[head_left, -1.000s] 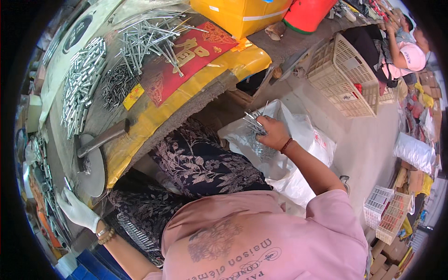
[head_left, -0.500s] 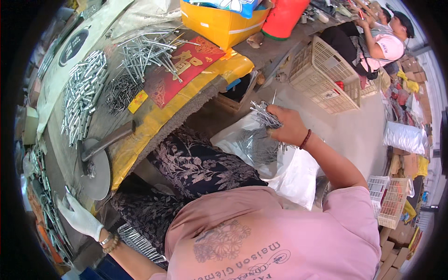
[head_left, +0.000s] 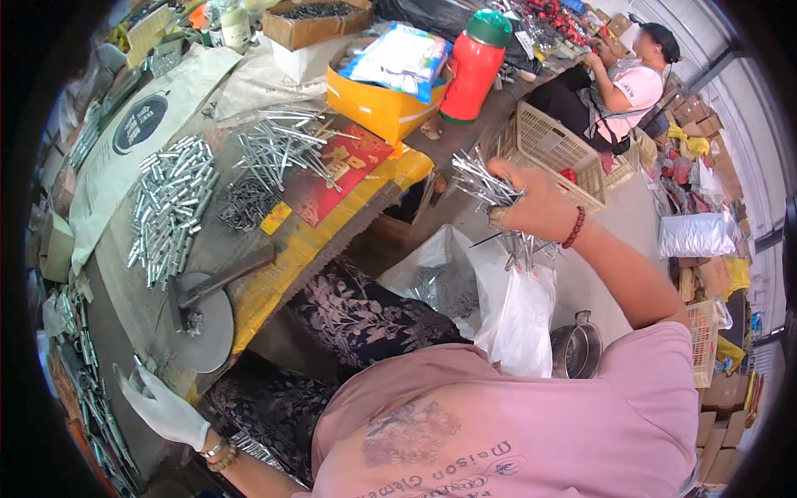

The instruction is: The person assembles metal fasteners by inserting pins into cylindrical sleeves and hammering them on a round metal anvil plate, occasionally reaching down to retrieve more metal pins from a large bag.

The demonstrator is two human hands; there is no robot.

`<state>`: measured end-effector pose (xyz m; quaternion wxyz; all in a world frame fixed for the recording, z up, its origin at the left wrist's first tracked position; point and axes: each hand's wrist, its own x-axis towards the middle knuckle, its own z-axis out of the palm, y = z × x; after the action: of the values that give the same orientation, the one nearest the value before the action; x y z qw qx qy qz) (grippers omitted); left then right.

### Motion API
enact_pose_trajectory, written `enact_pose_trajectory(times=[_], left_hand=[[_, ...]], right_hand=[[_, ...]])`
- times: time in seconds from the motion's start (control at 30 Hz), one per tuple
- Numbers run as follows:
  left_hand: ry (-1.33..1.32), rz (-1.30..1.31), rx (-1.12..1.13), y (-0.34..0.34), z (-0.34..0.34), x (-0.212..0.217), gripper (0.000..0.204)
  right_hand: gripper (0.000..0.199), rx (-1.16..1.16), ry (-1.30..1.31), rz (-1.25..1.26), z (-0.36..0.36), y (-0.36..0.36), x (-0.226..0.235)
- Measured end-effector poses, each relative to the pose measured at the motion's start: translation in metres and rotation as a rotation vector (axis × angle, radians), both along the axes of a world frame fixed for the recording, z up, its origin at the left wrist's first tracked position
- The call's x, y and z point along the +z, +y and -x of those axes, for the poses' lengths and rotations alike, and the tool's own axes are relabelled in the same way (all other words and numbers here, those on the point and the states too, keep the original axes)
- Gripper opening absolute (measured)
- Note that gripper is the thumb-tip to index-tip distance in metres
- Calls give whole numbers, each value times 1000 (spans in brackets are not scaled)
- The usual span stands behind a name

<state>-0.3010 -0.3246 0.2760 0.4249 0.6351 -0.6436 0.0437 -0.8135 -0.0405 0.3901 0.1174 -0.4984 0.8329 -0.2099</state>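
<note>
My right hand (head_left: 544,203) is raised over a white sack (head_left: 519,311) and closed around a thick bunch of long thin nails (head_left: 486,181), whose ends stick out on both sides. More nails lie inside the sack. In a white glove, my left hand (head_left: 166,407) is beside the table's near left edge. A short shiny metal piece (head_left: 138,360) pokes out between its fingertips. Near that hand, a hammer (head_left: 224,280) rests on a round metal plate (head_left: 207,336). Silver metal sleeves (head_left: 173,207), loose long nails (head_left: 278,153) and small dark pins (head_left: 249,206) lie heaped on the table.
A red paper (head_left: 361,162) lies near the table's taped yellow edge (head_left: 303,261). Behind it stand a yellow box (head_left: 378,108) and a red jug (head_left: 475,75). A metal pot (head_left: 575,349) is right of the sack. Beyond a plastic crate (head_left: 548,137) sits another person (head_left: 635,87).
My right hand has lifted the bunch of nails higher above the sack. The view has shifted, showing more of the table's far side and the pot. My left hand keeps its metal piece.
</note>
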Motion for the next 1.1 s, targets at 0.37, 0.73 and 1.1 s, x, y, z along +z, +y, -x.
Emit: enact_pose_trajectory(times=[0.37,0.73,1.1], left_hand=[[90,-11,19,21,12,9,48],[84,13,-14,22,14,14,48],[31,83,-23,22,15,15,50]], right_hand=[[63,183,81,-12,-34,-117,117],[86,253,136,-200,-58,-335,43],[92,333,259,-351,-29,-362,5]])
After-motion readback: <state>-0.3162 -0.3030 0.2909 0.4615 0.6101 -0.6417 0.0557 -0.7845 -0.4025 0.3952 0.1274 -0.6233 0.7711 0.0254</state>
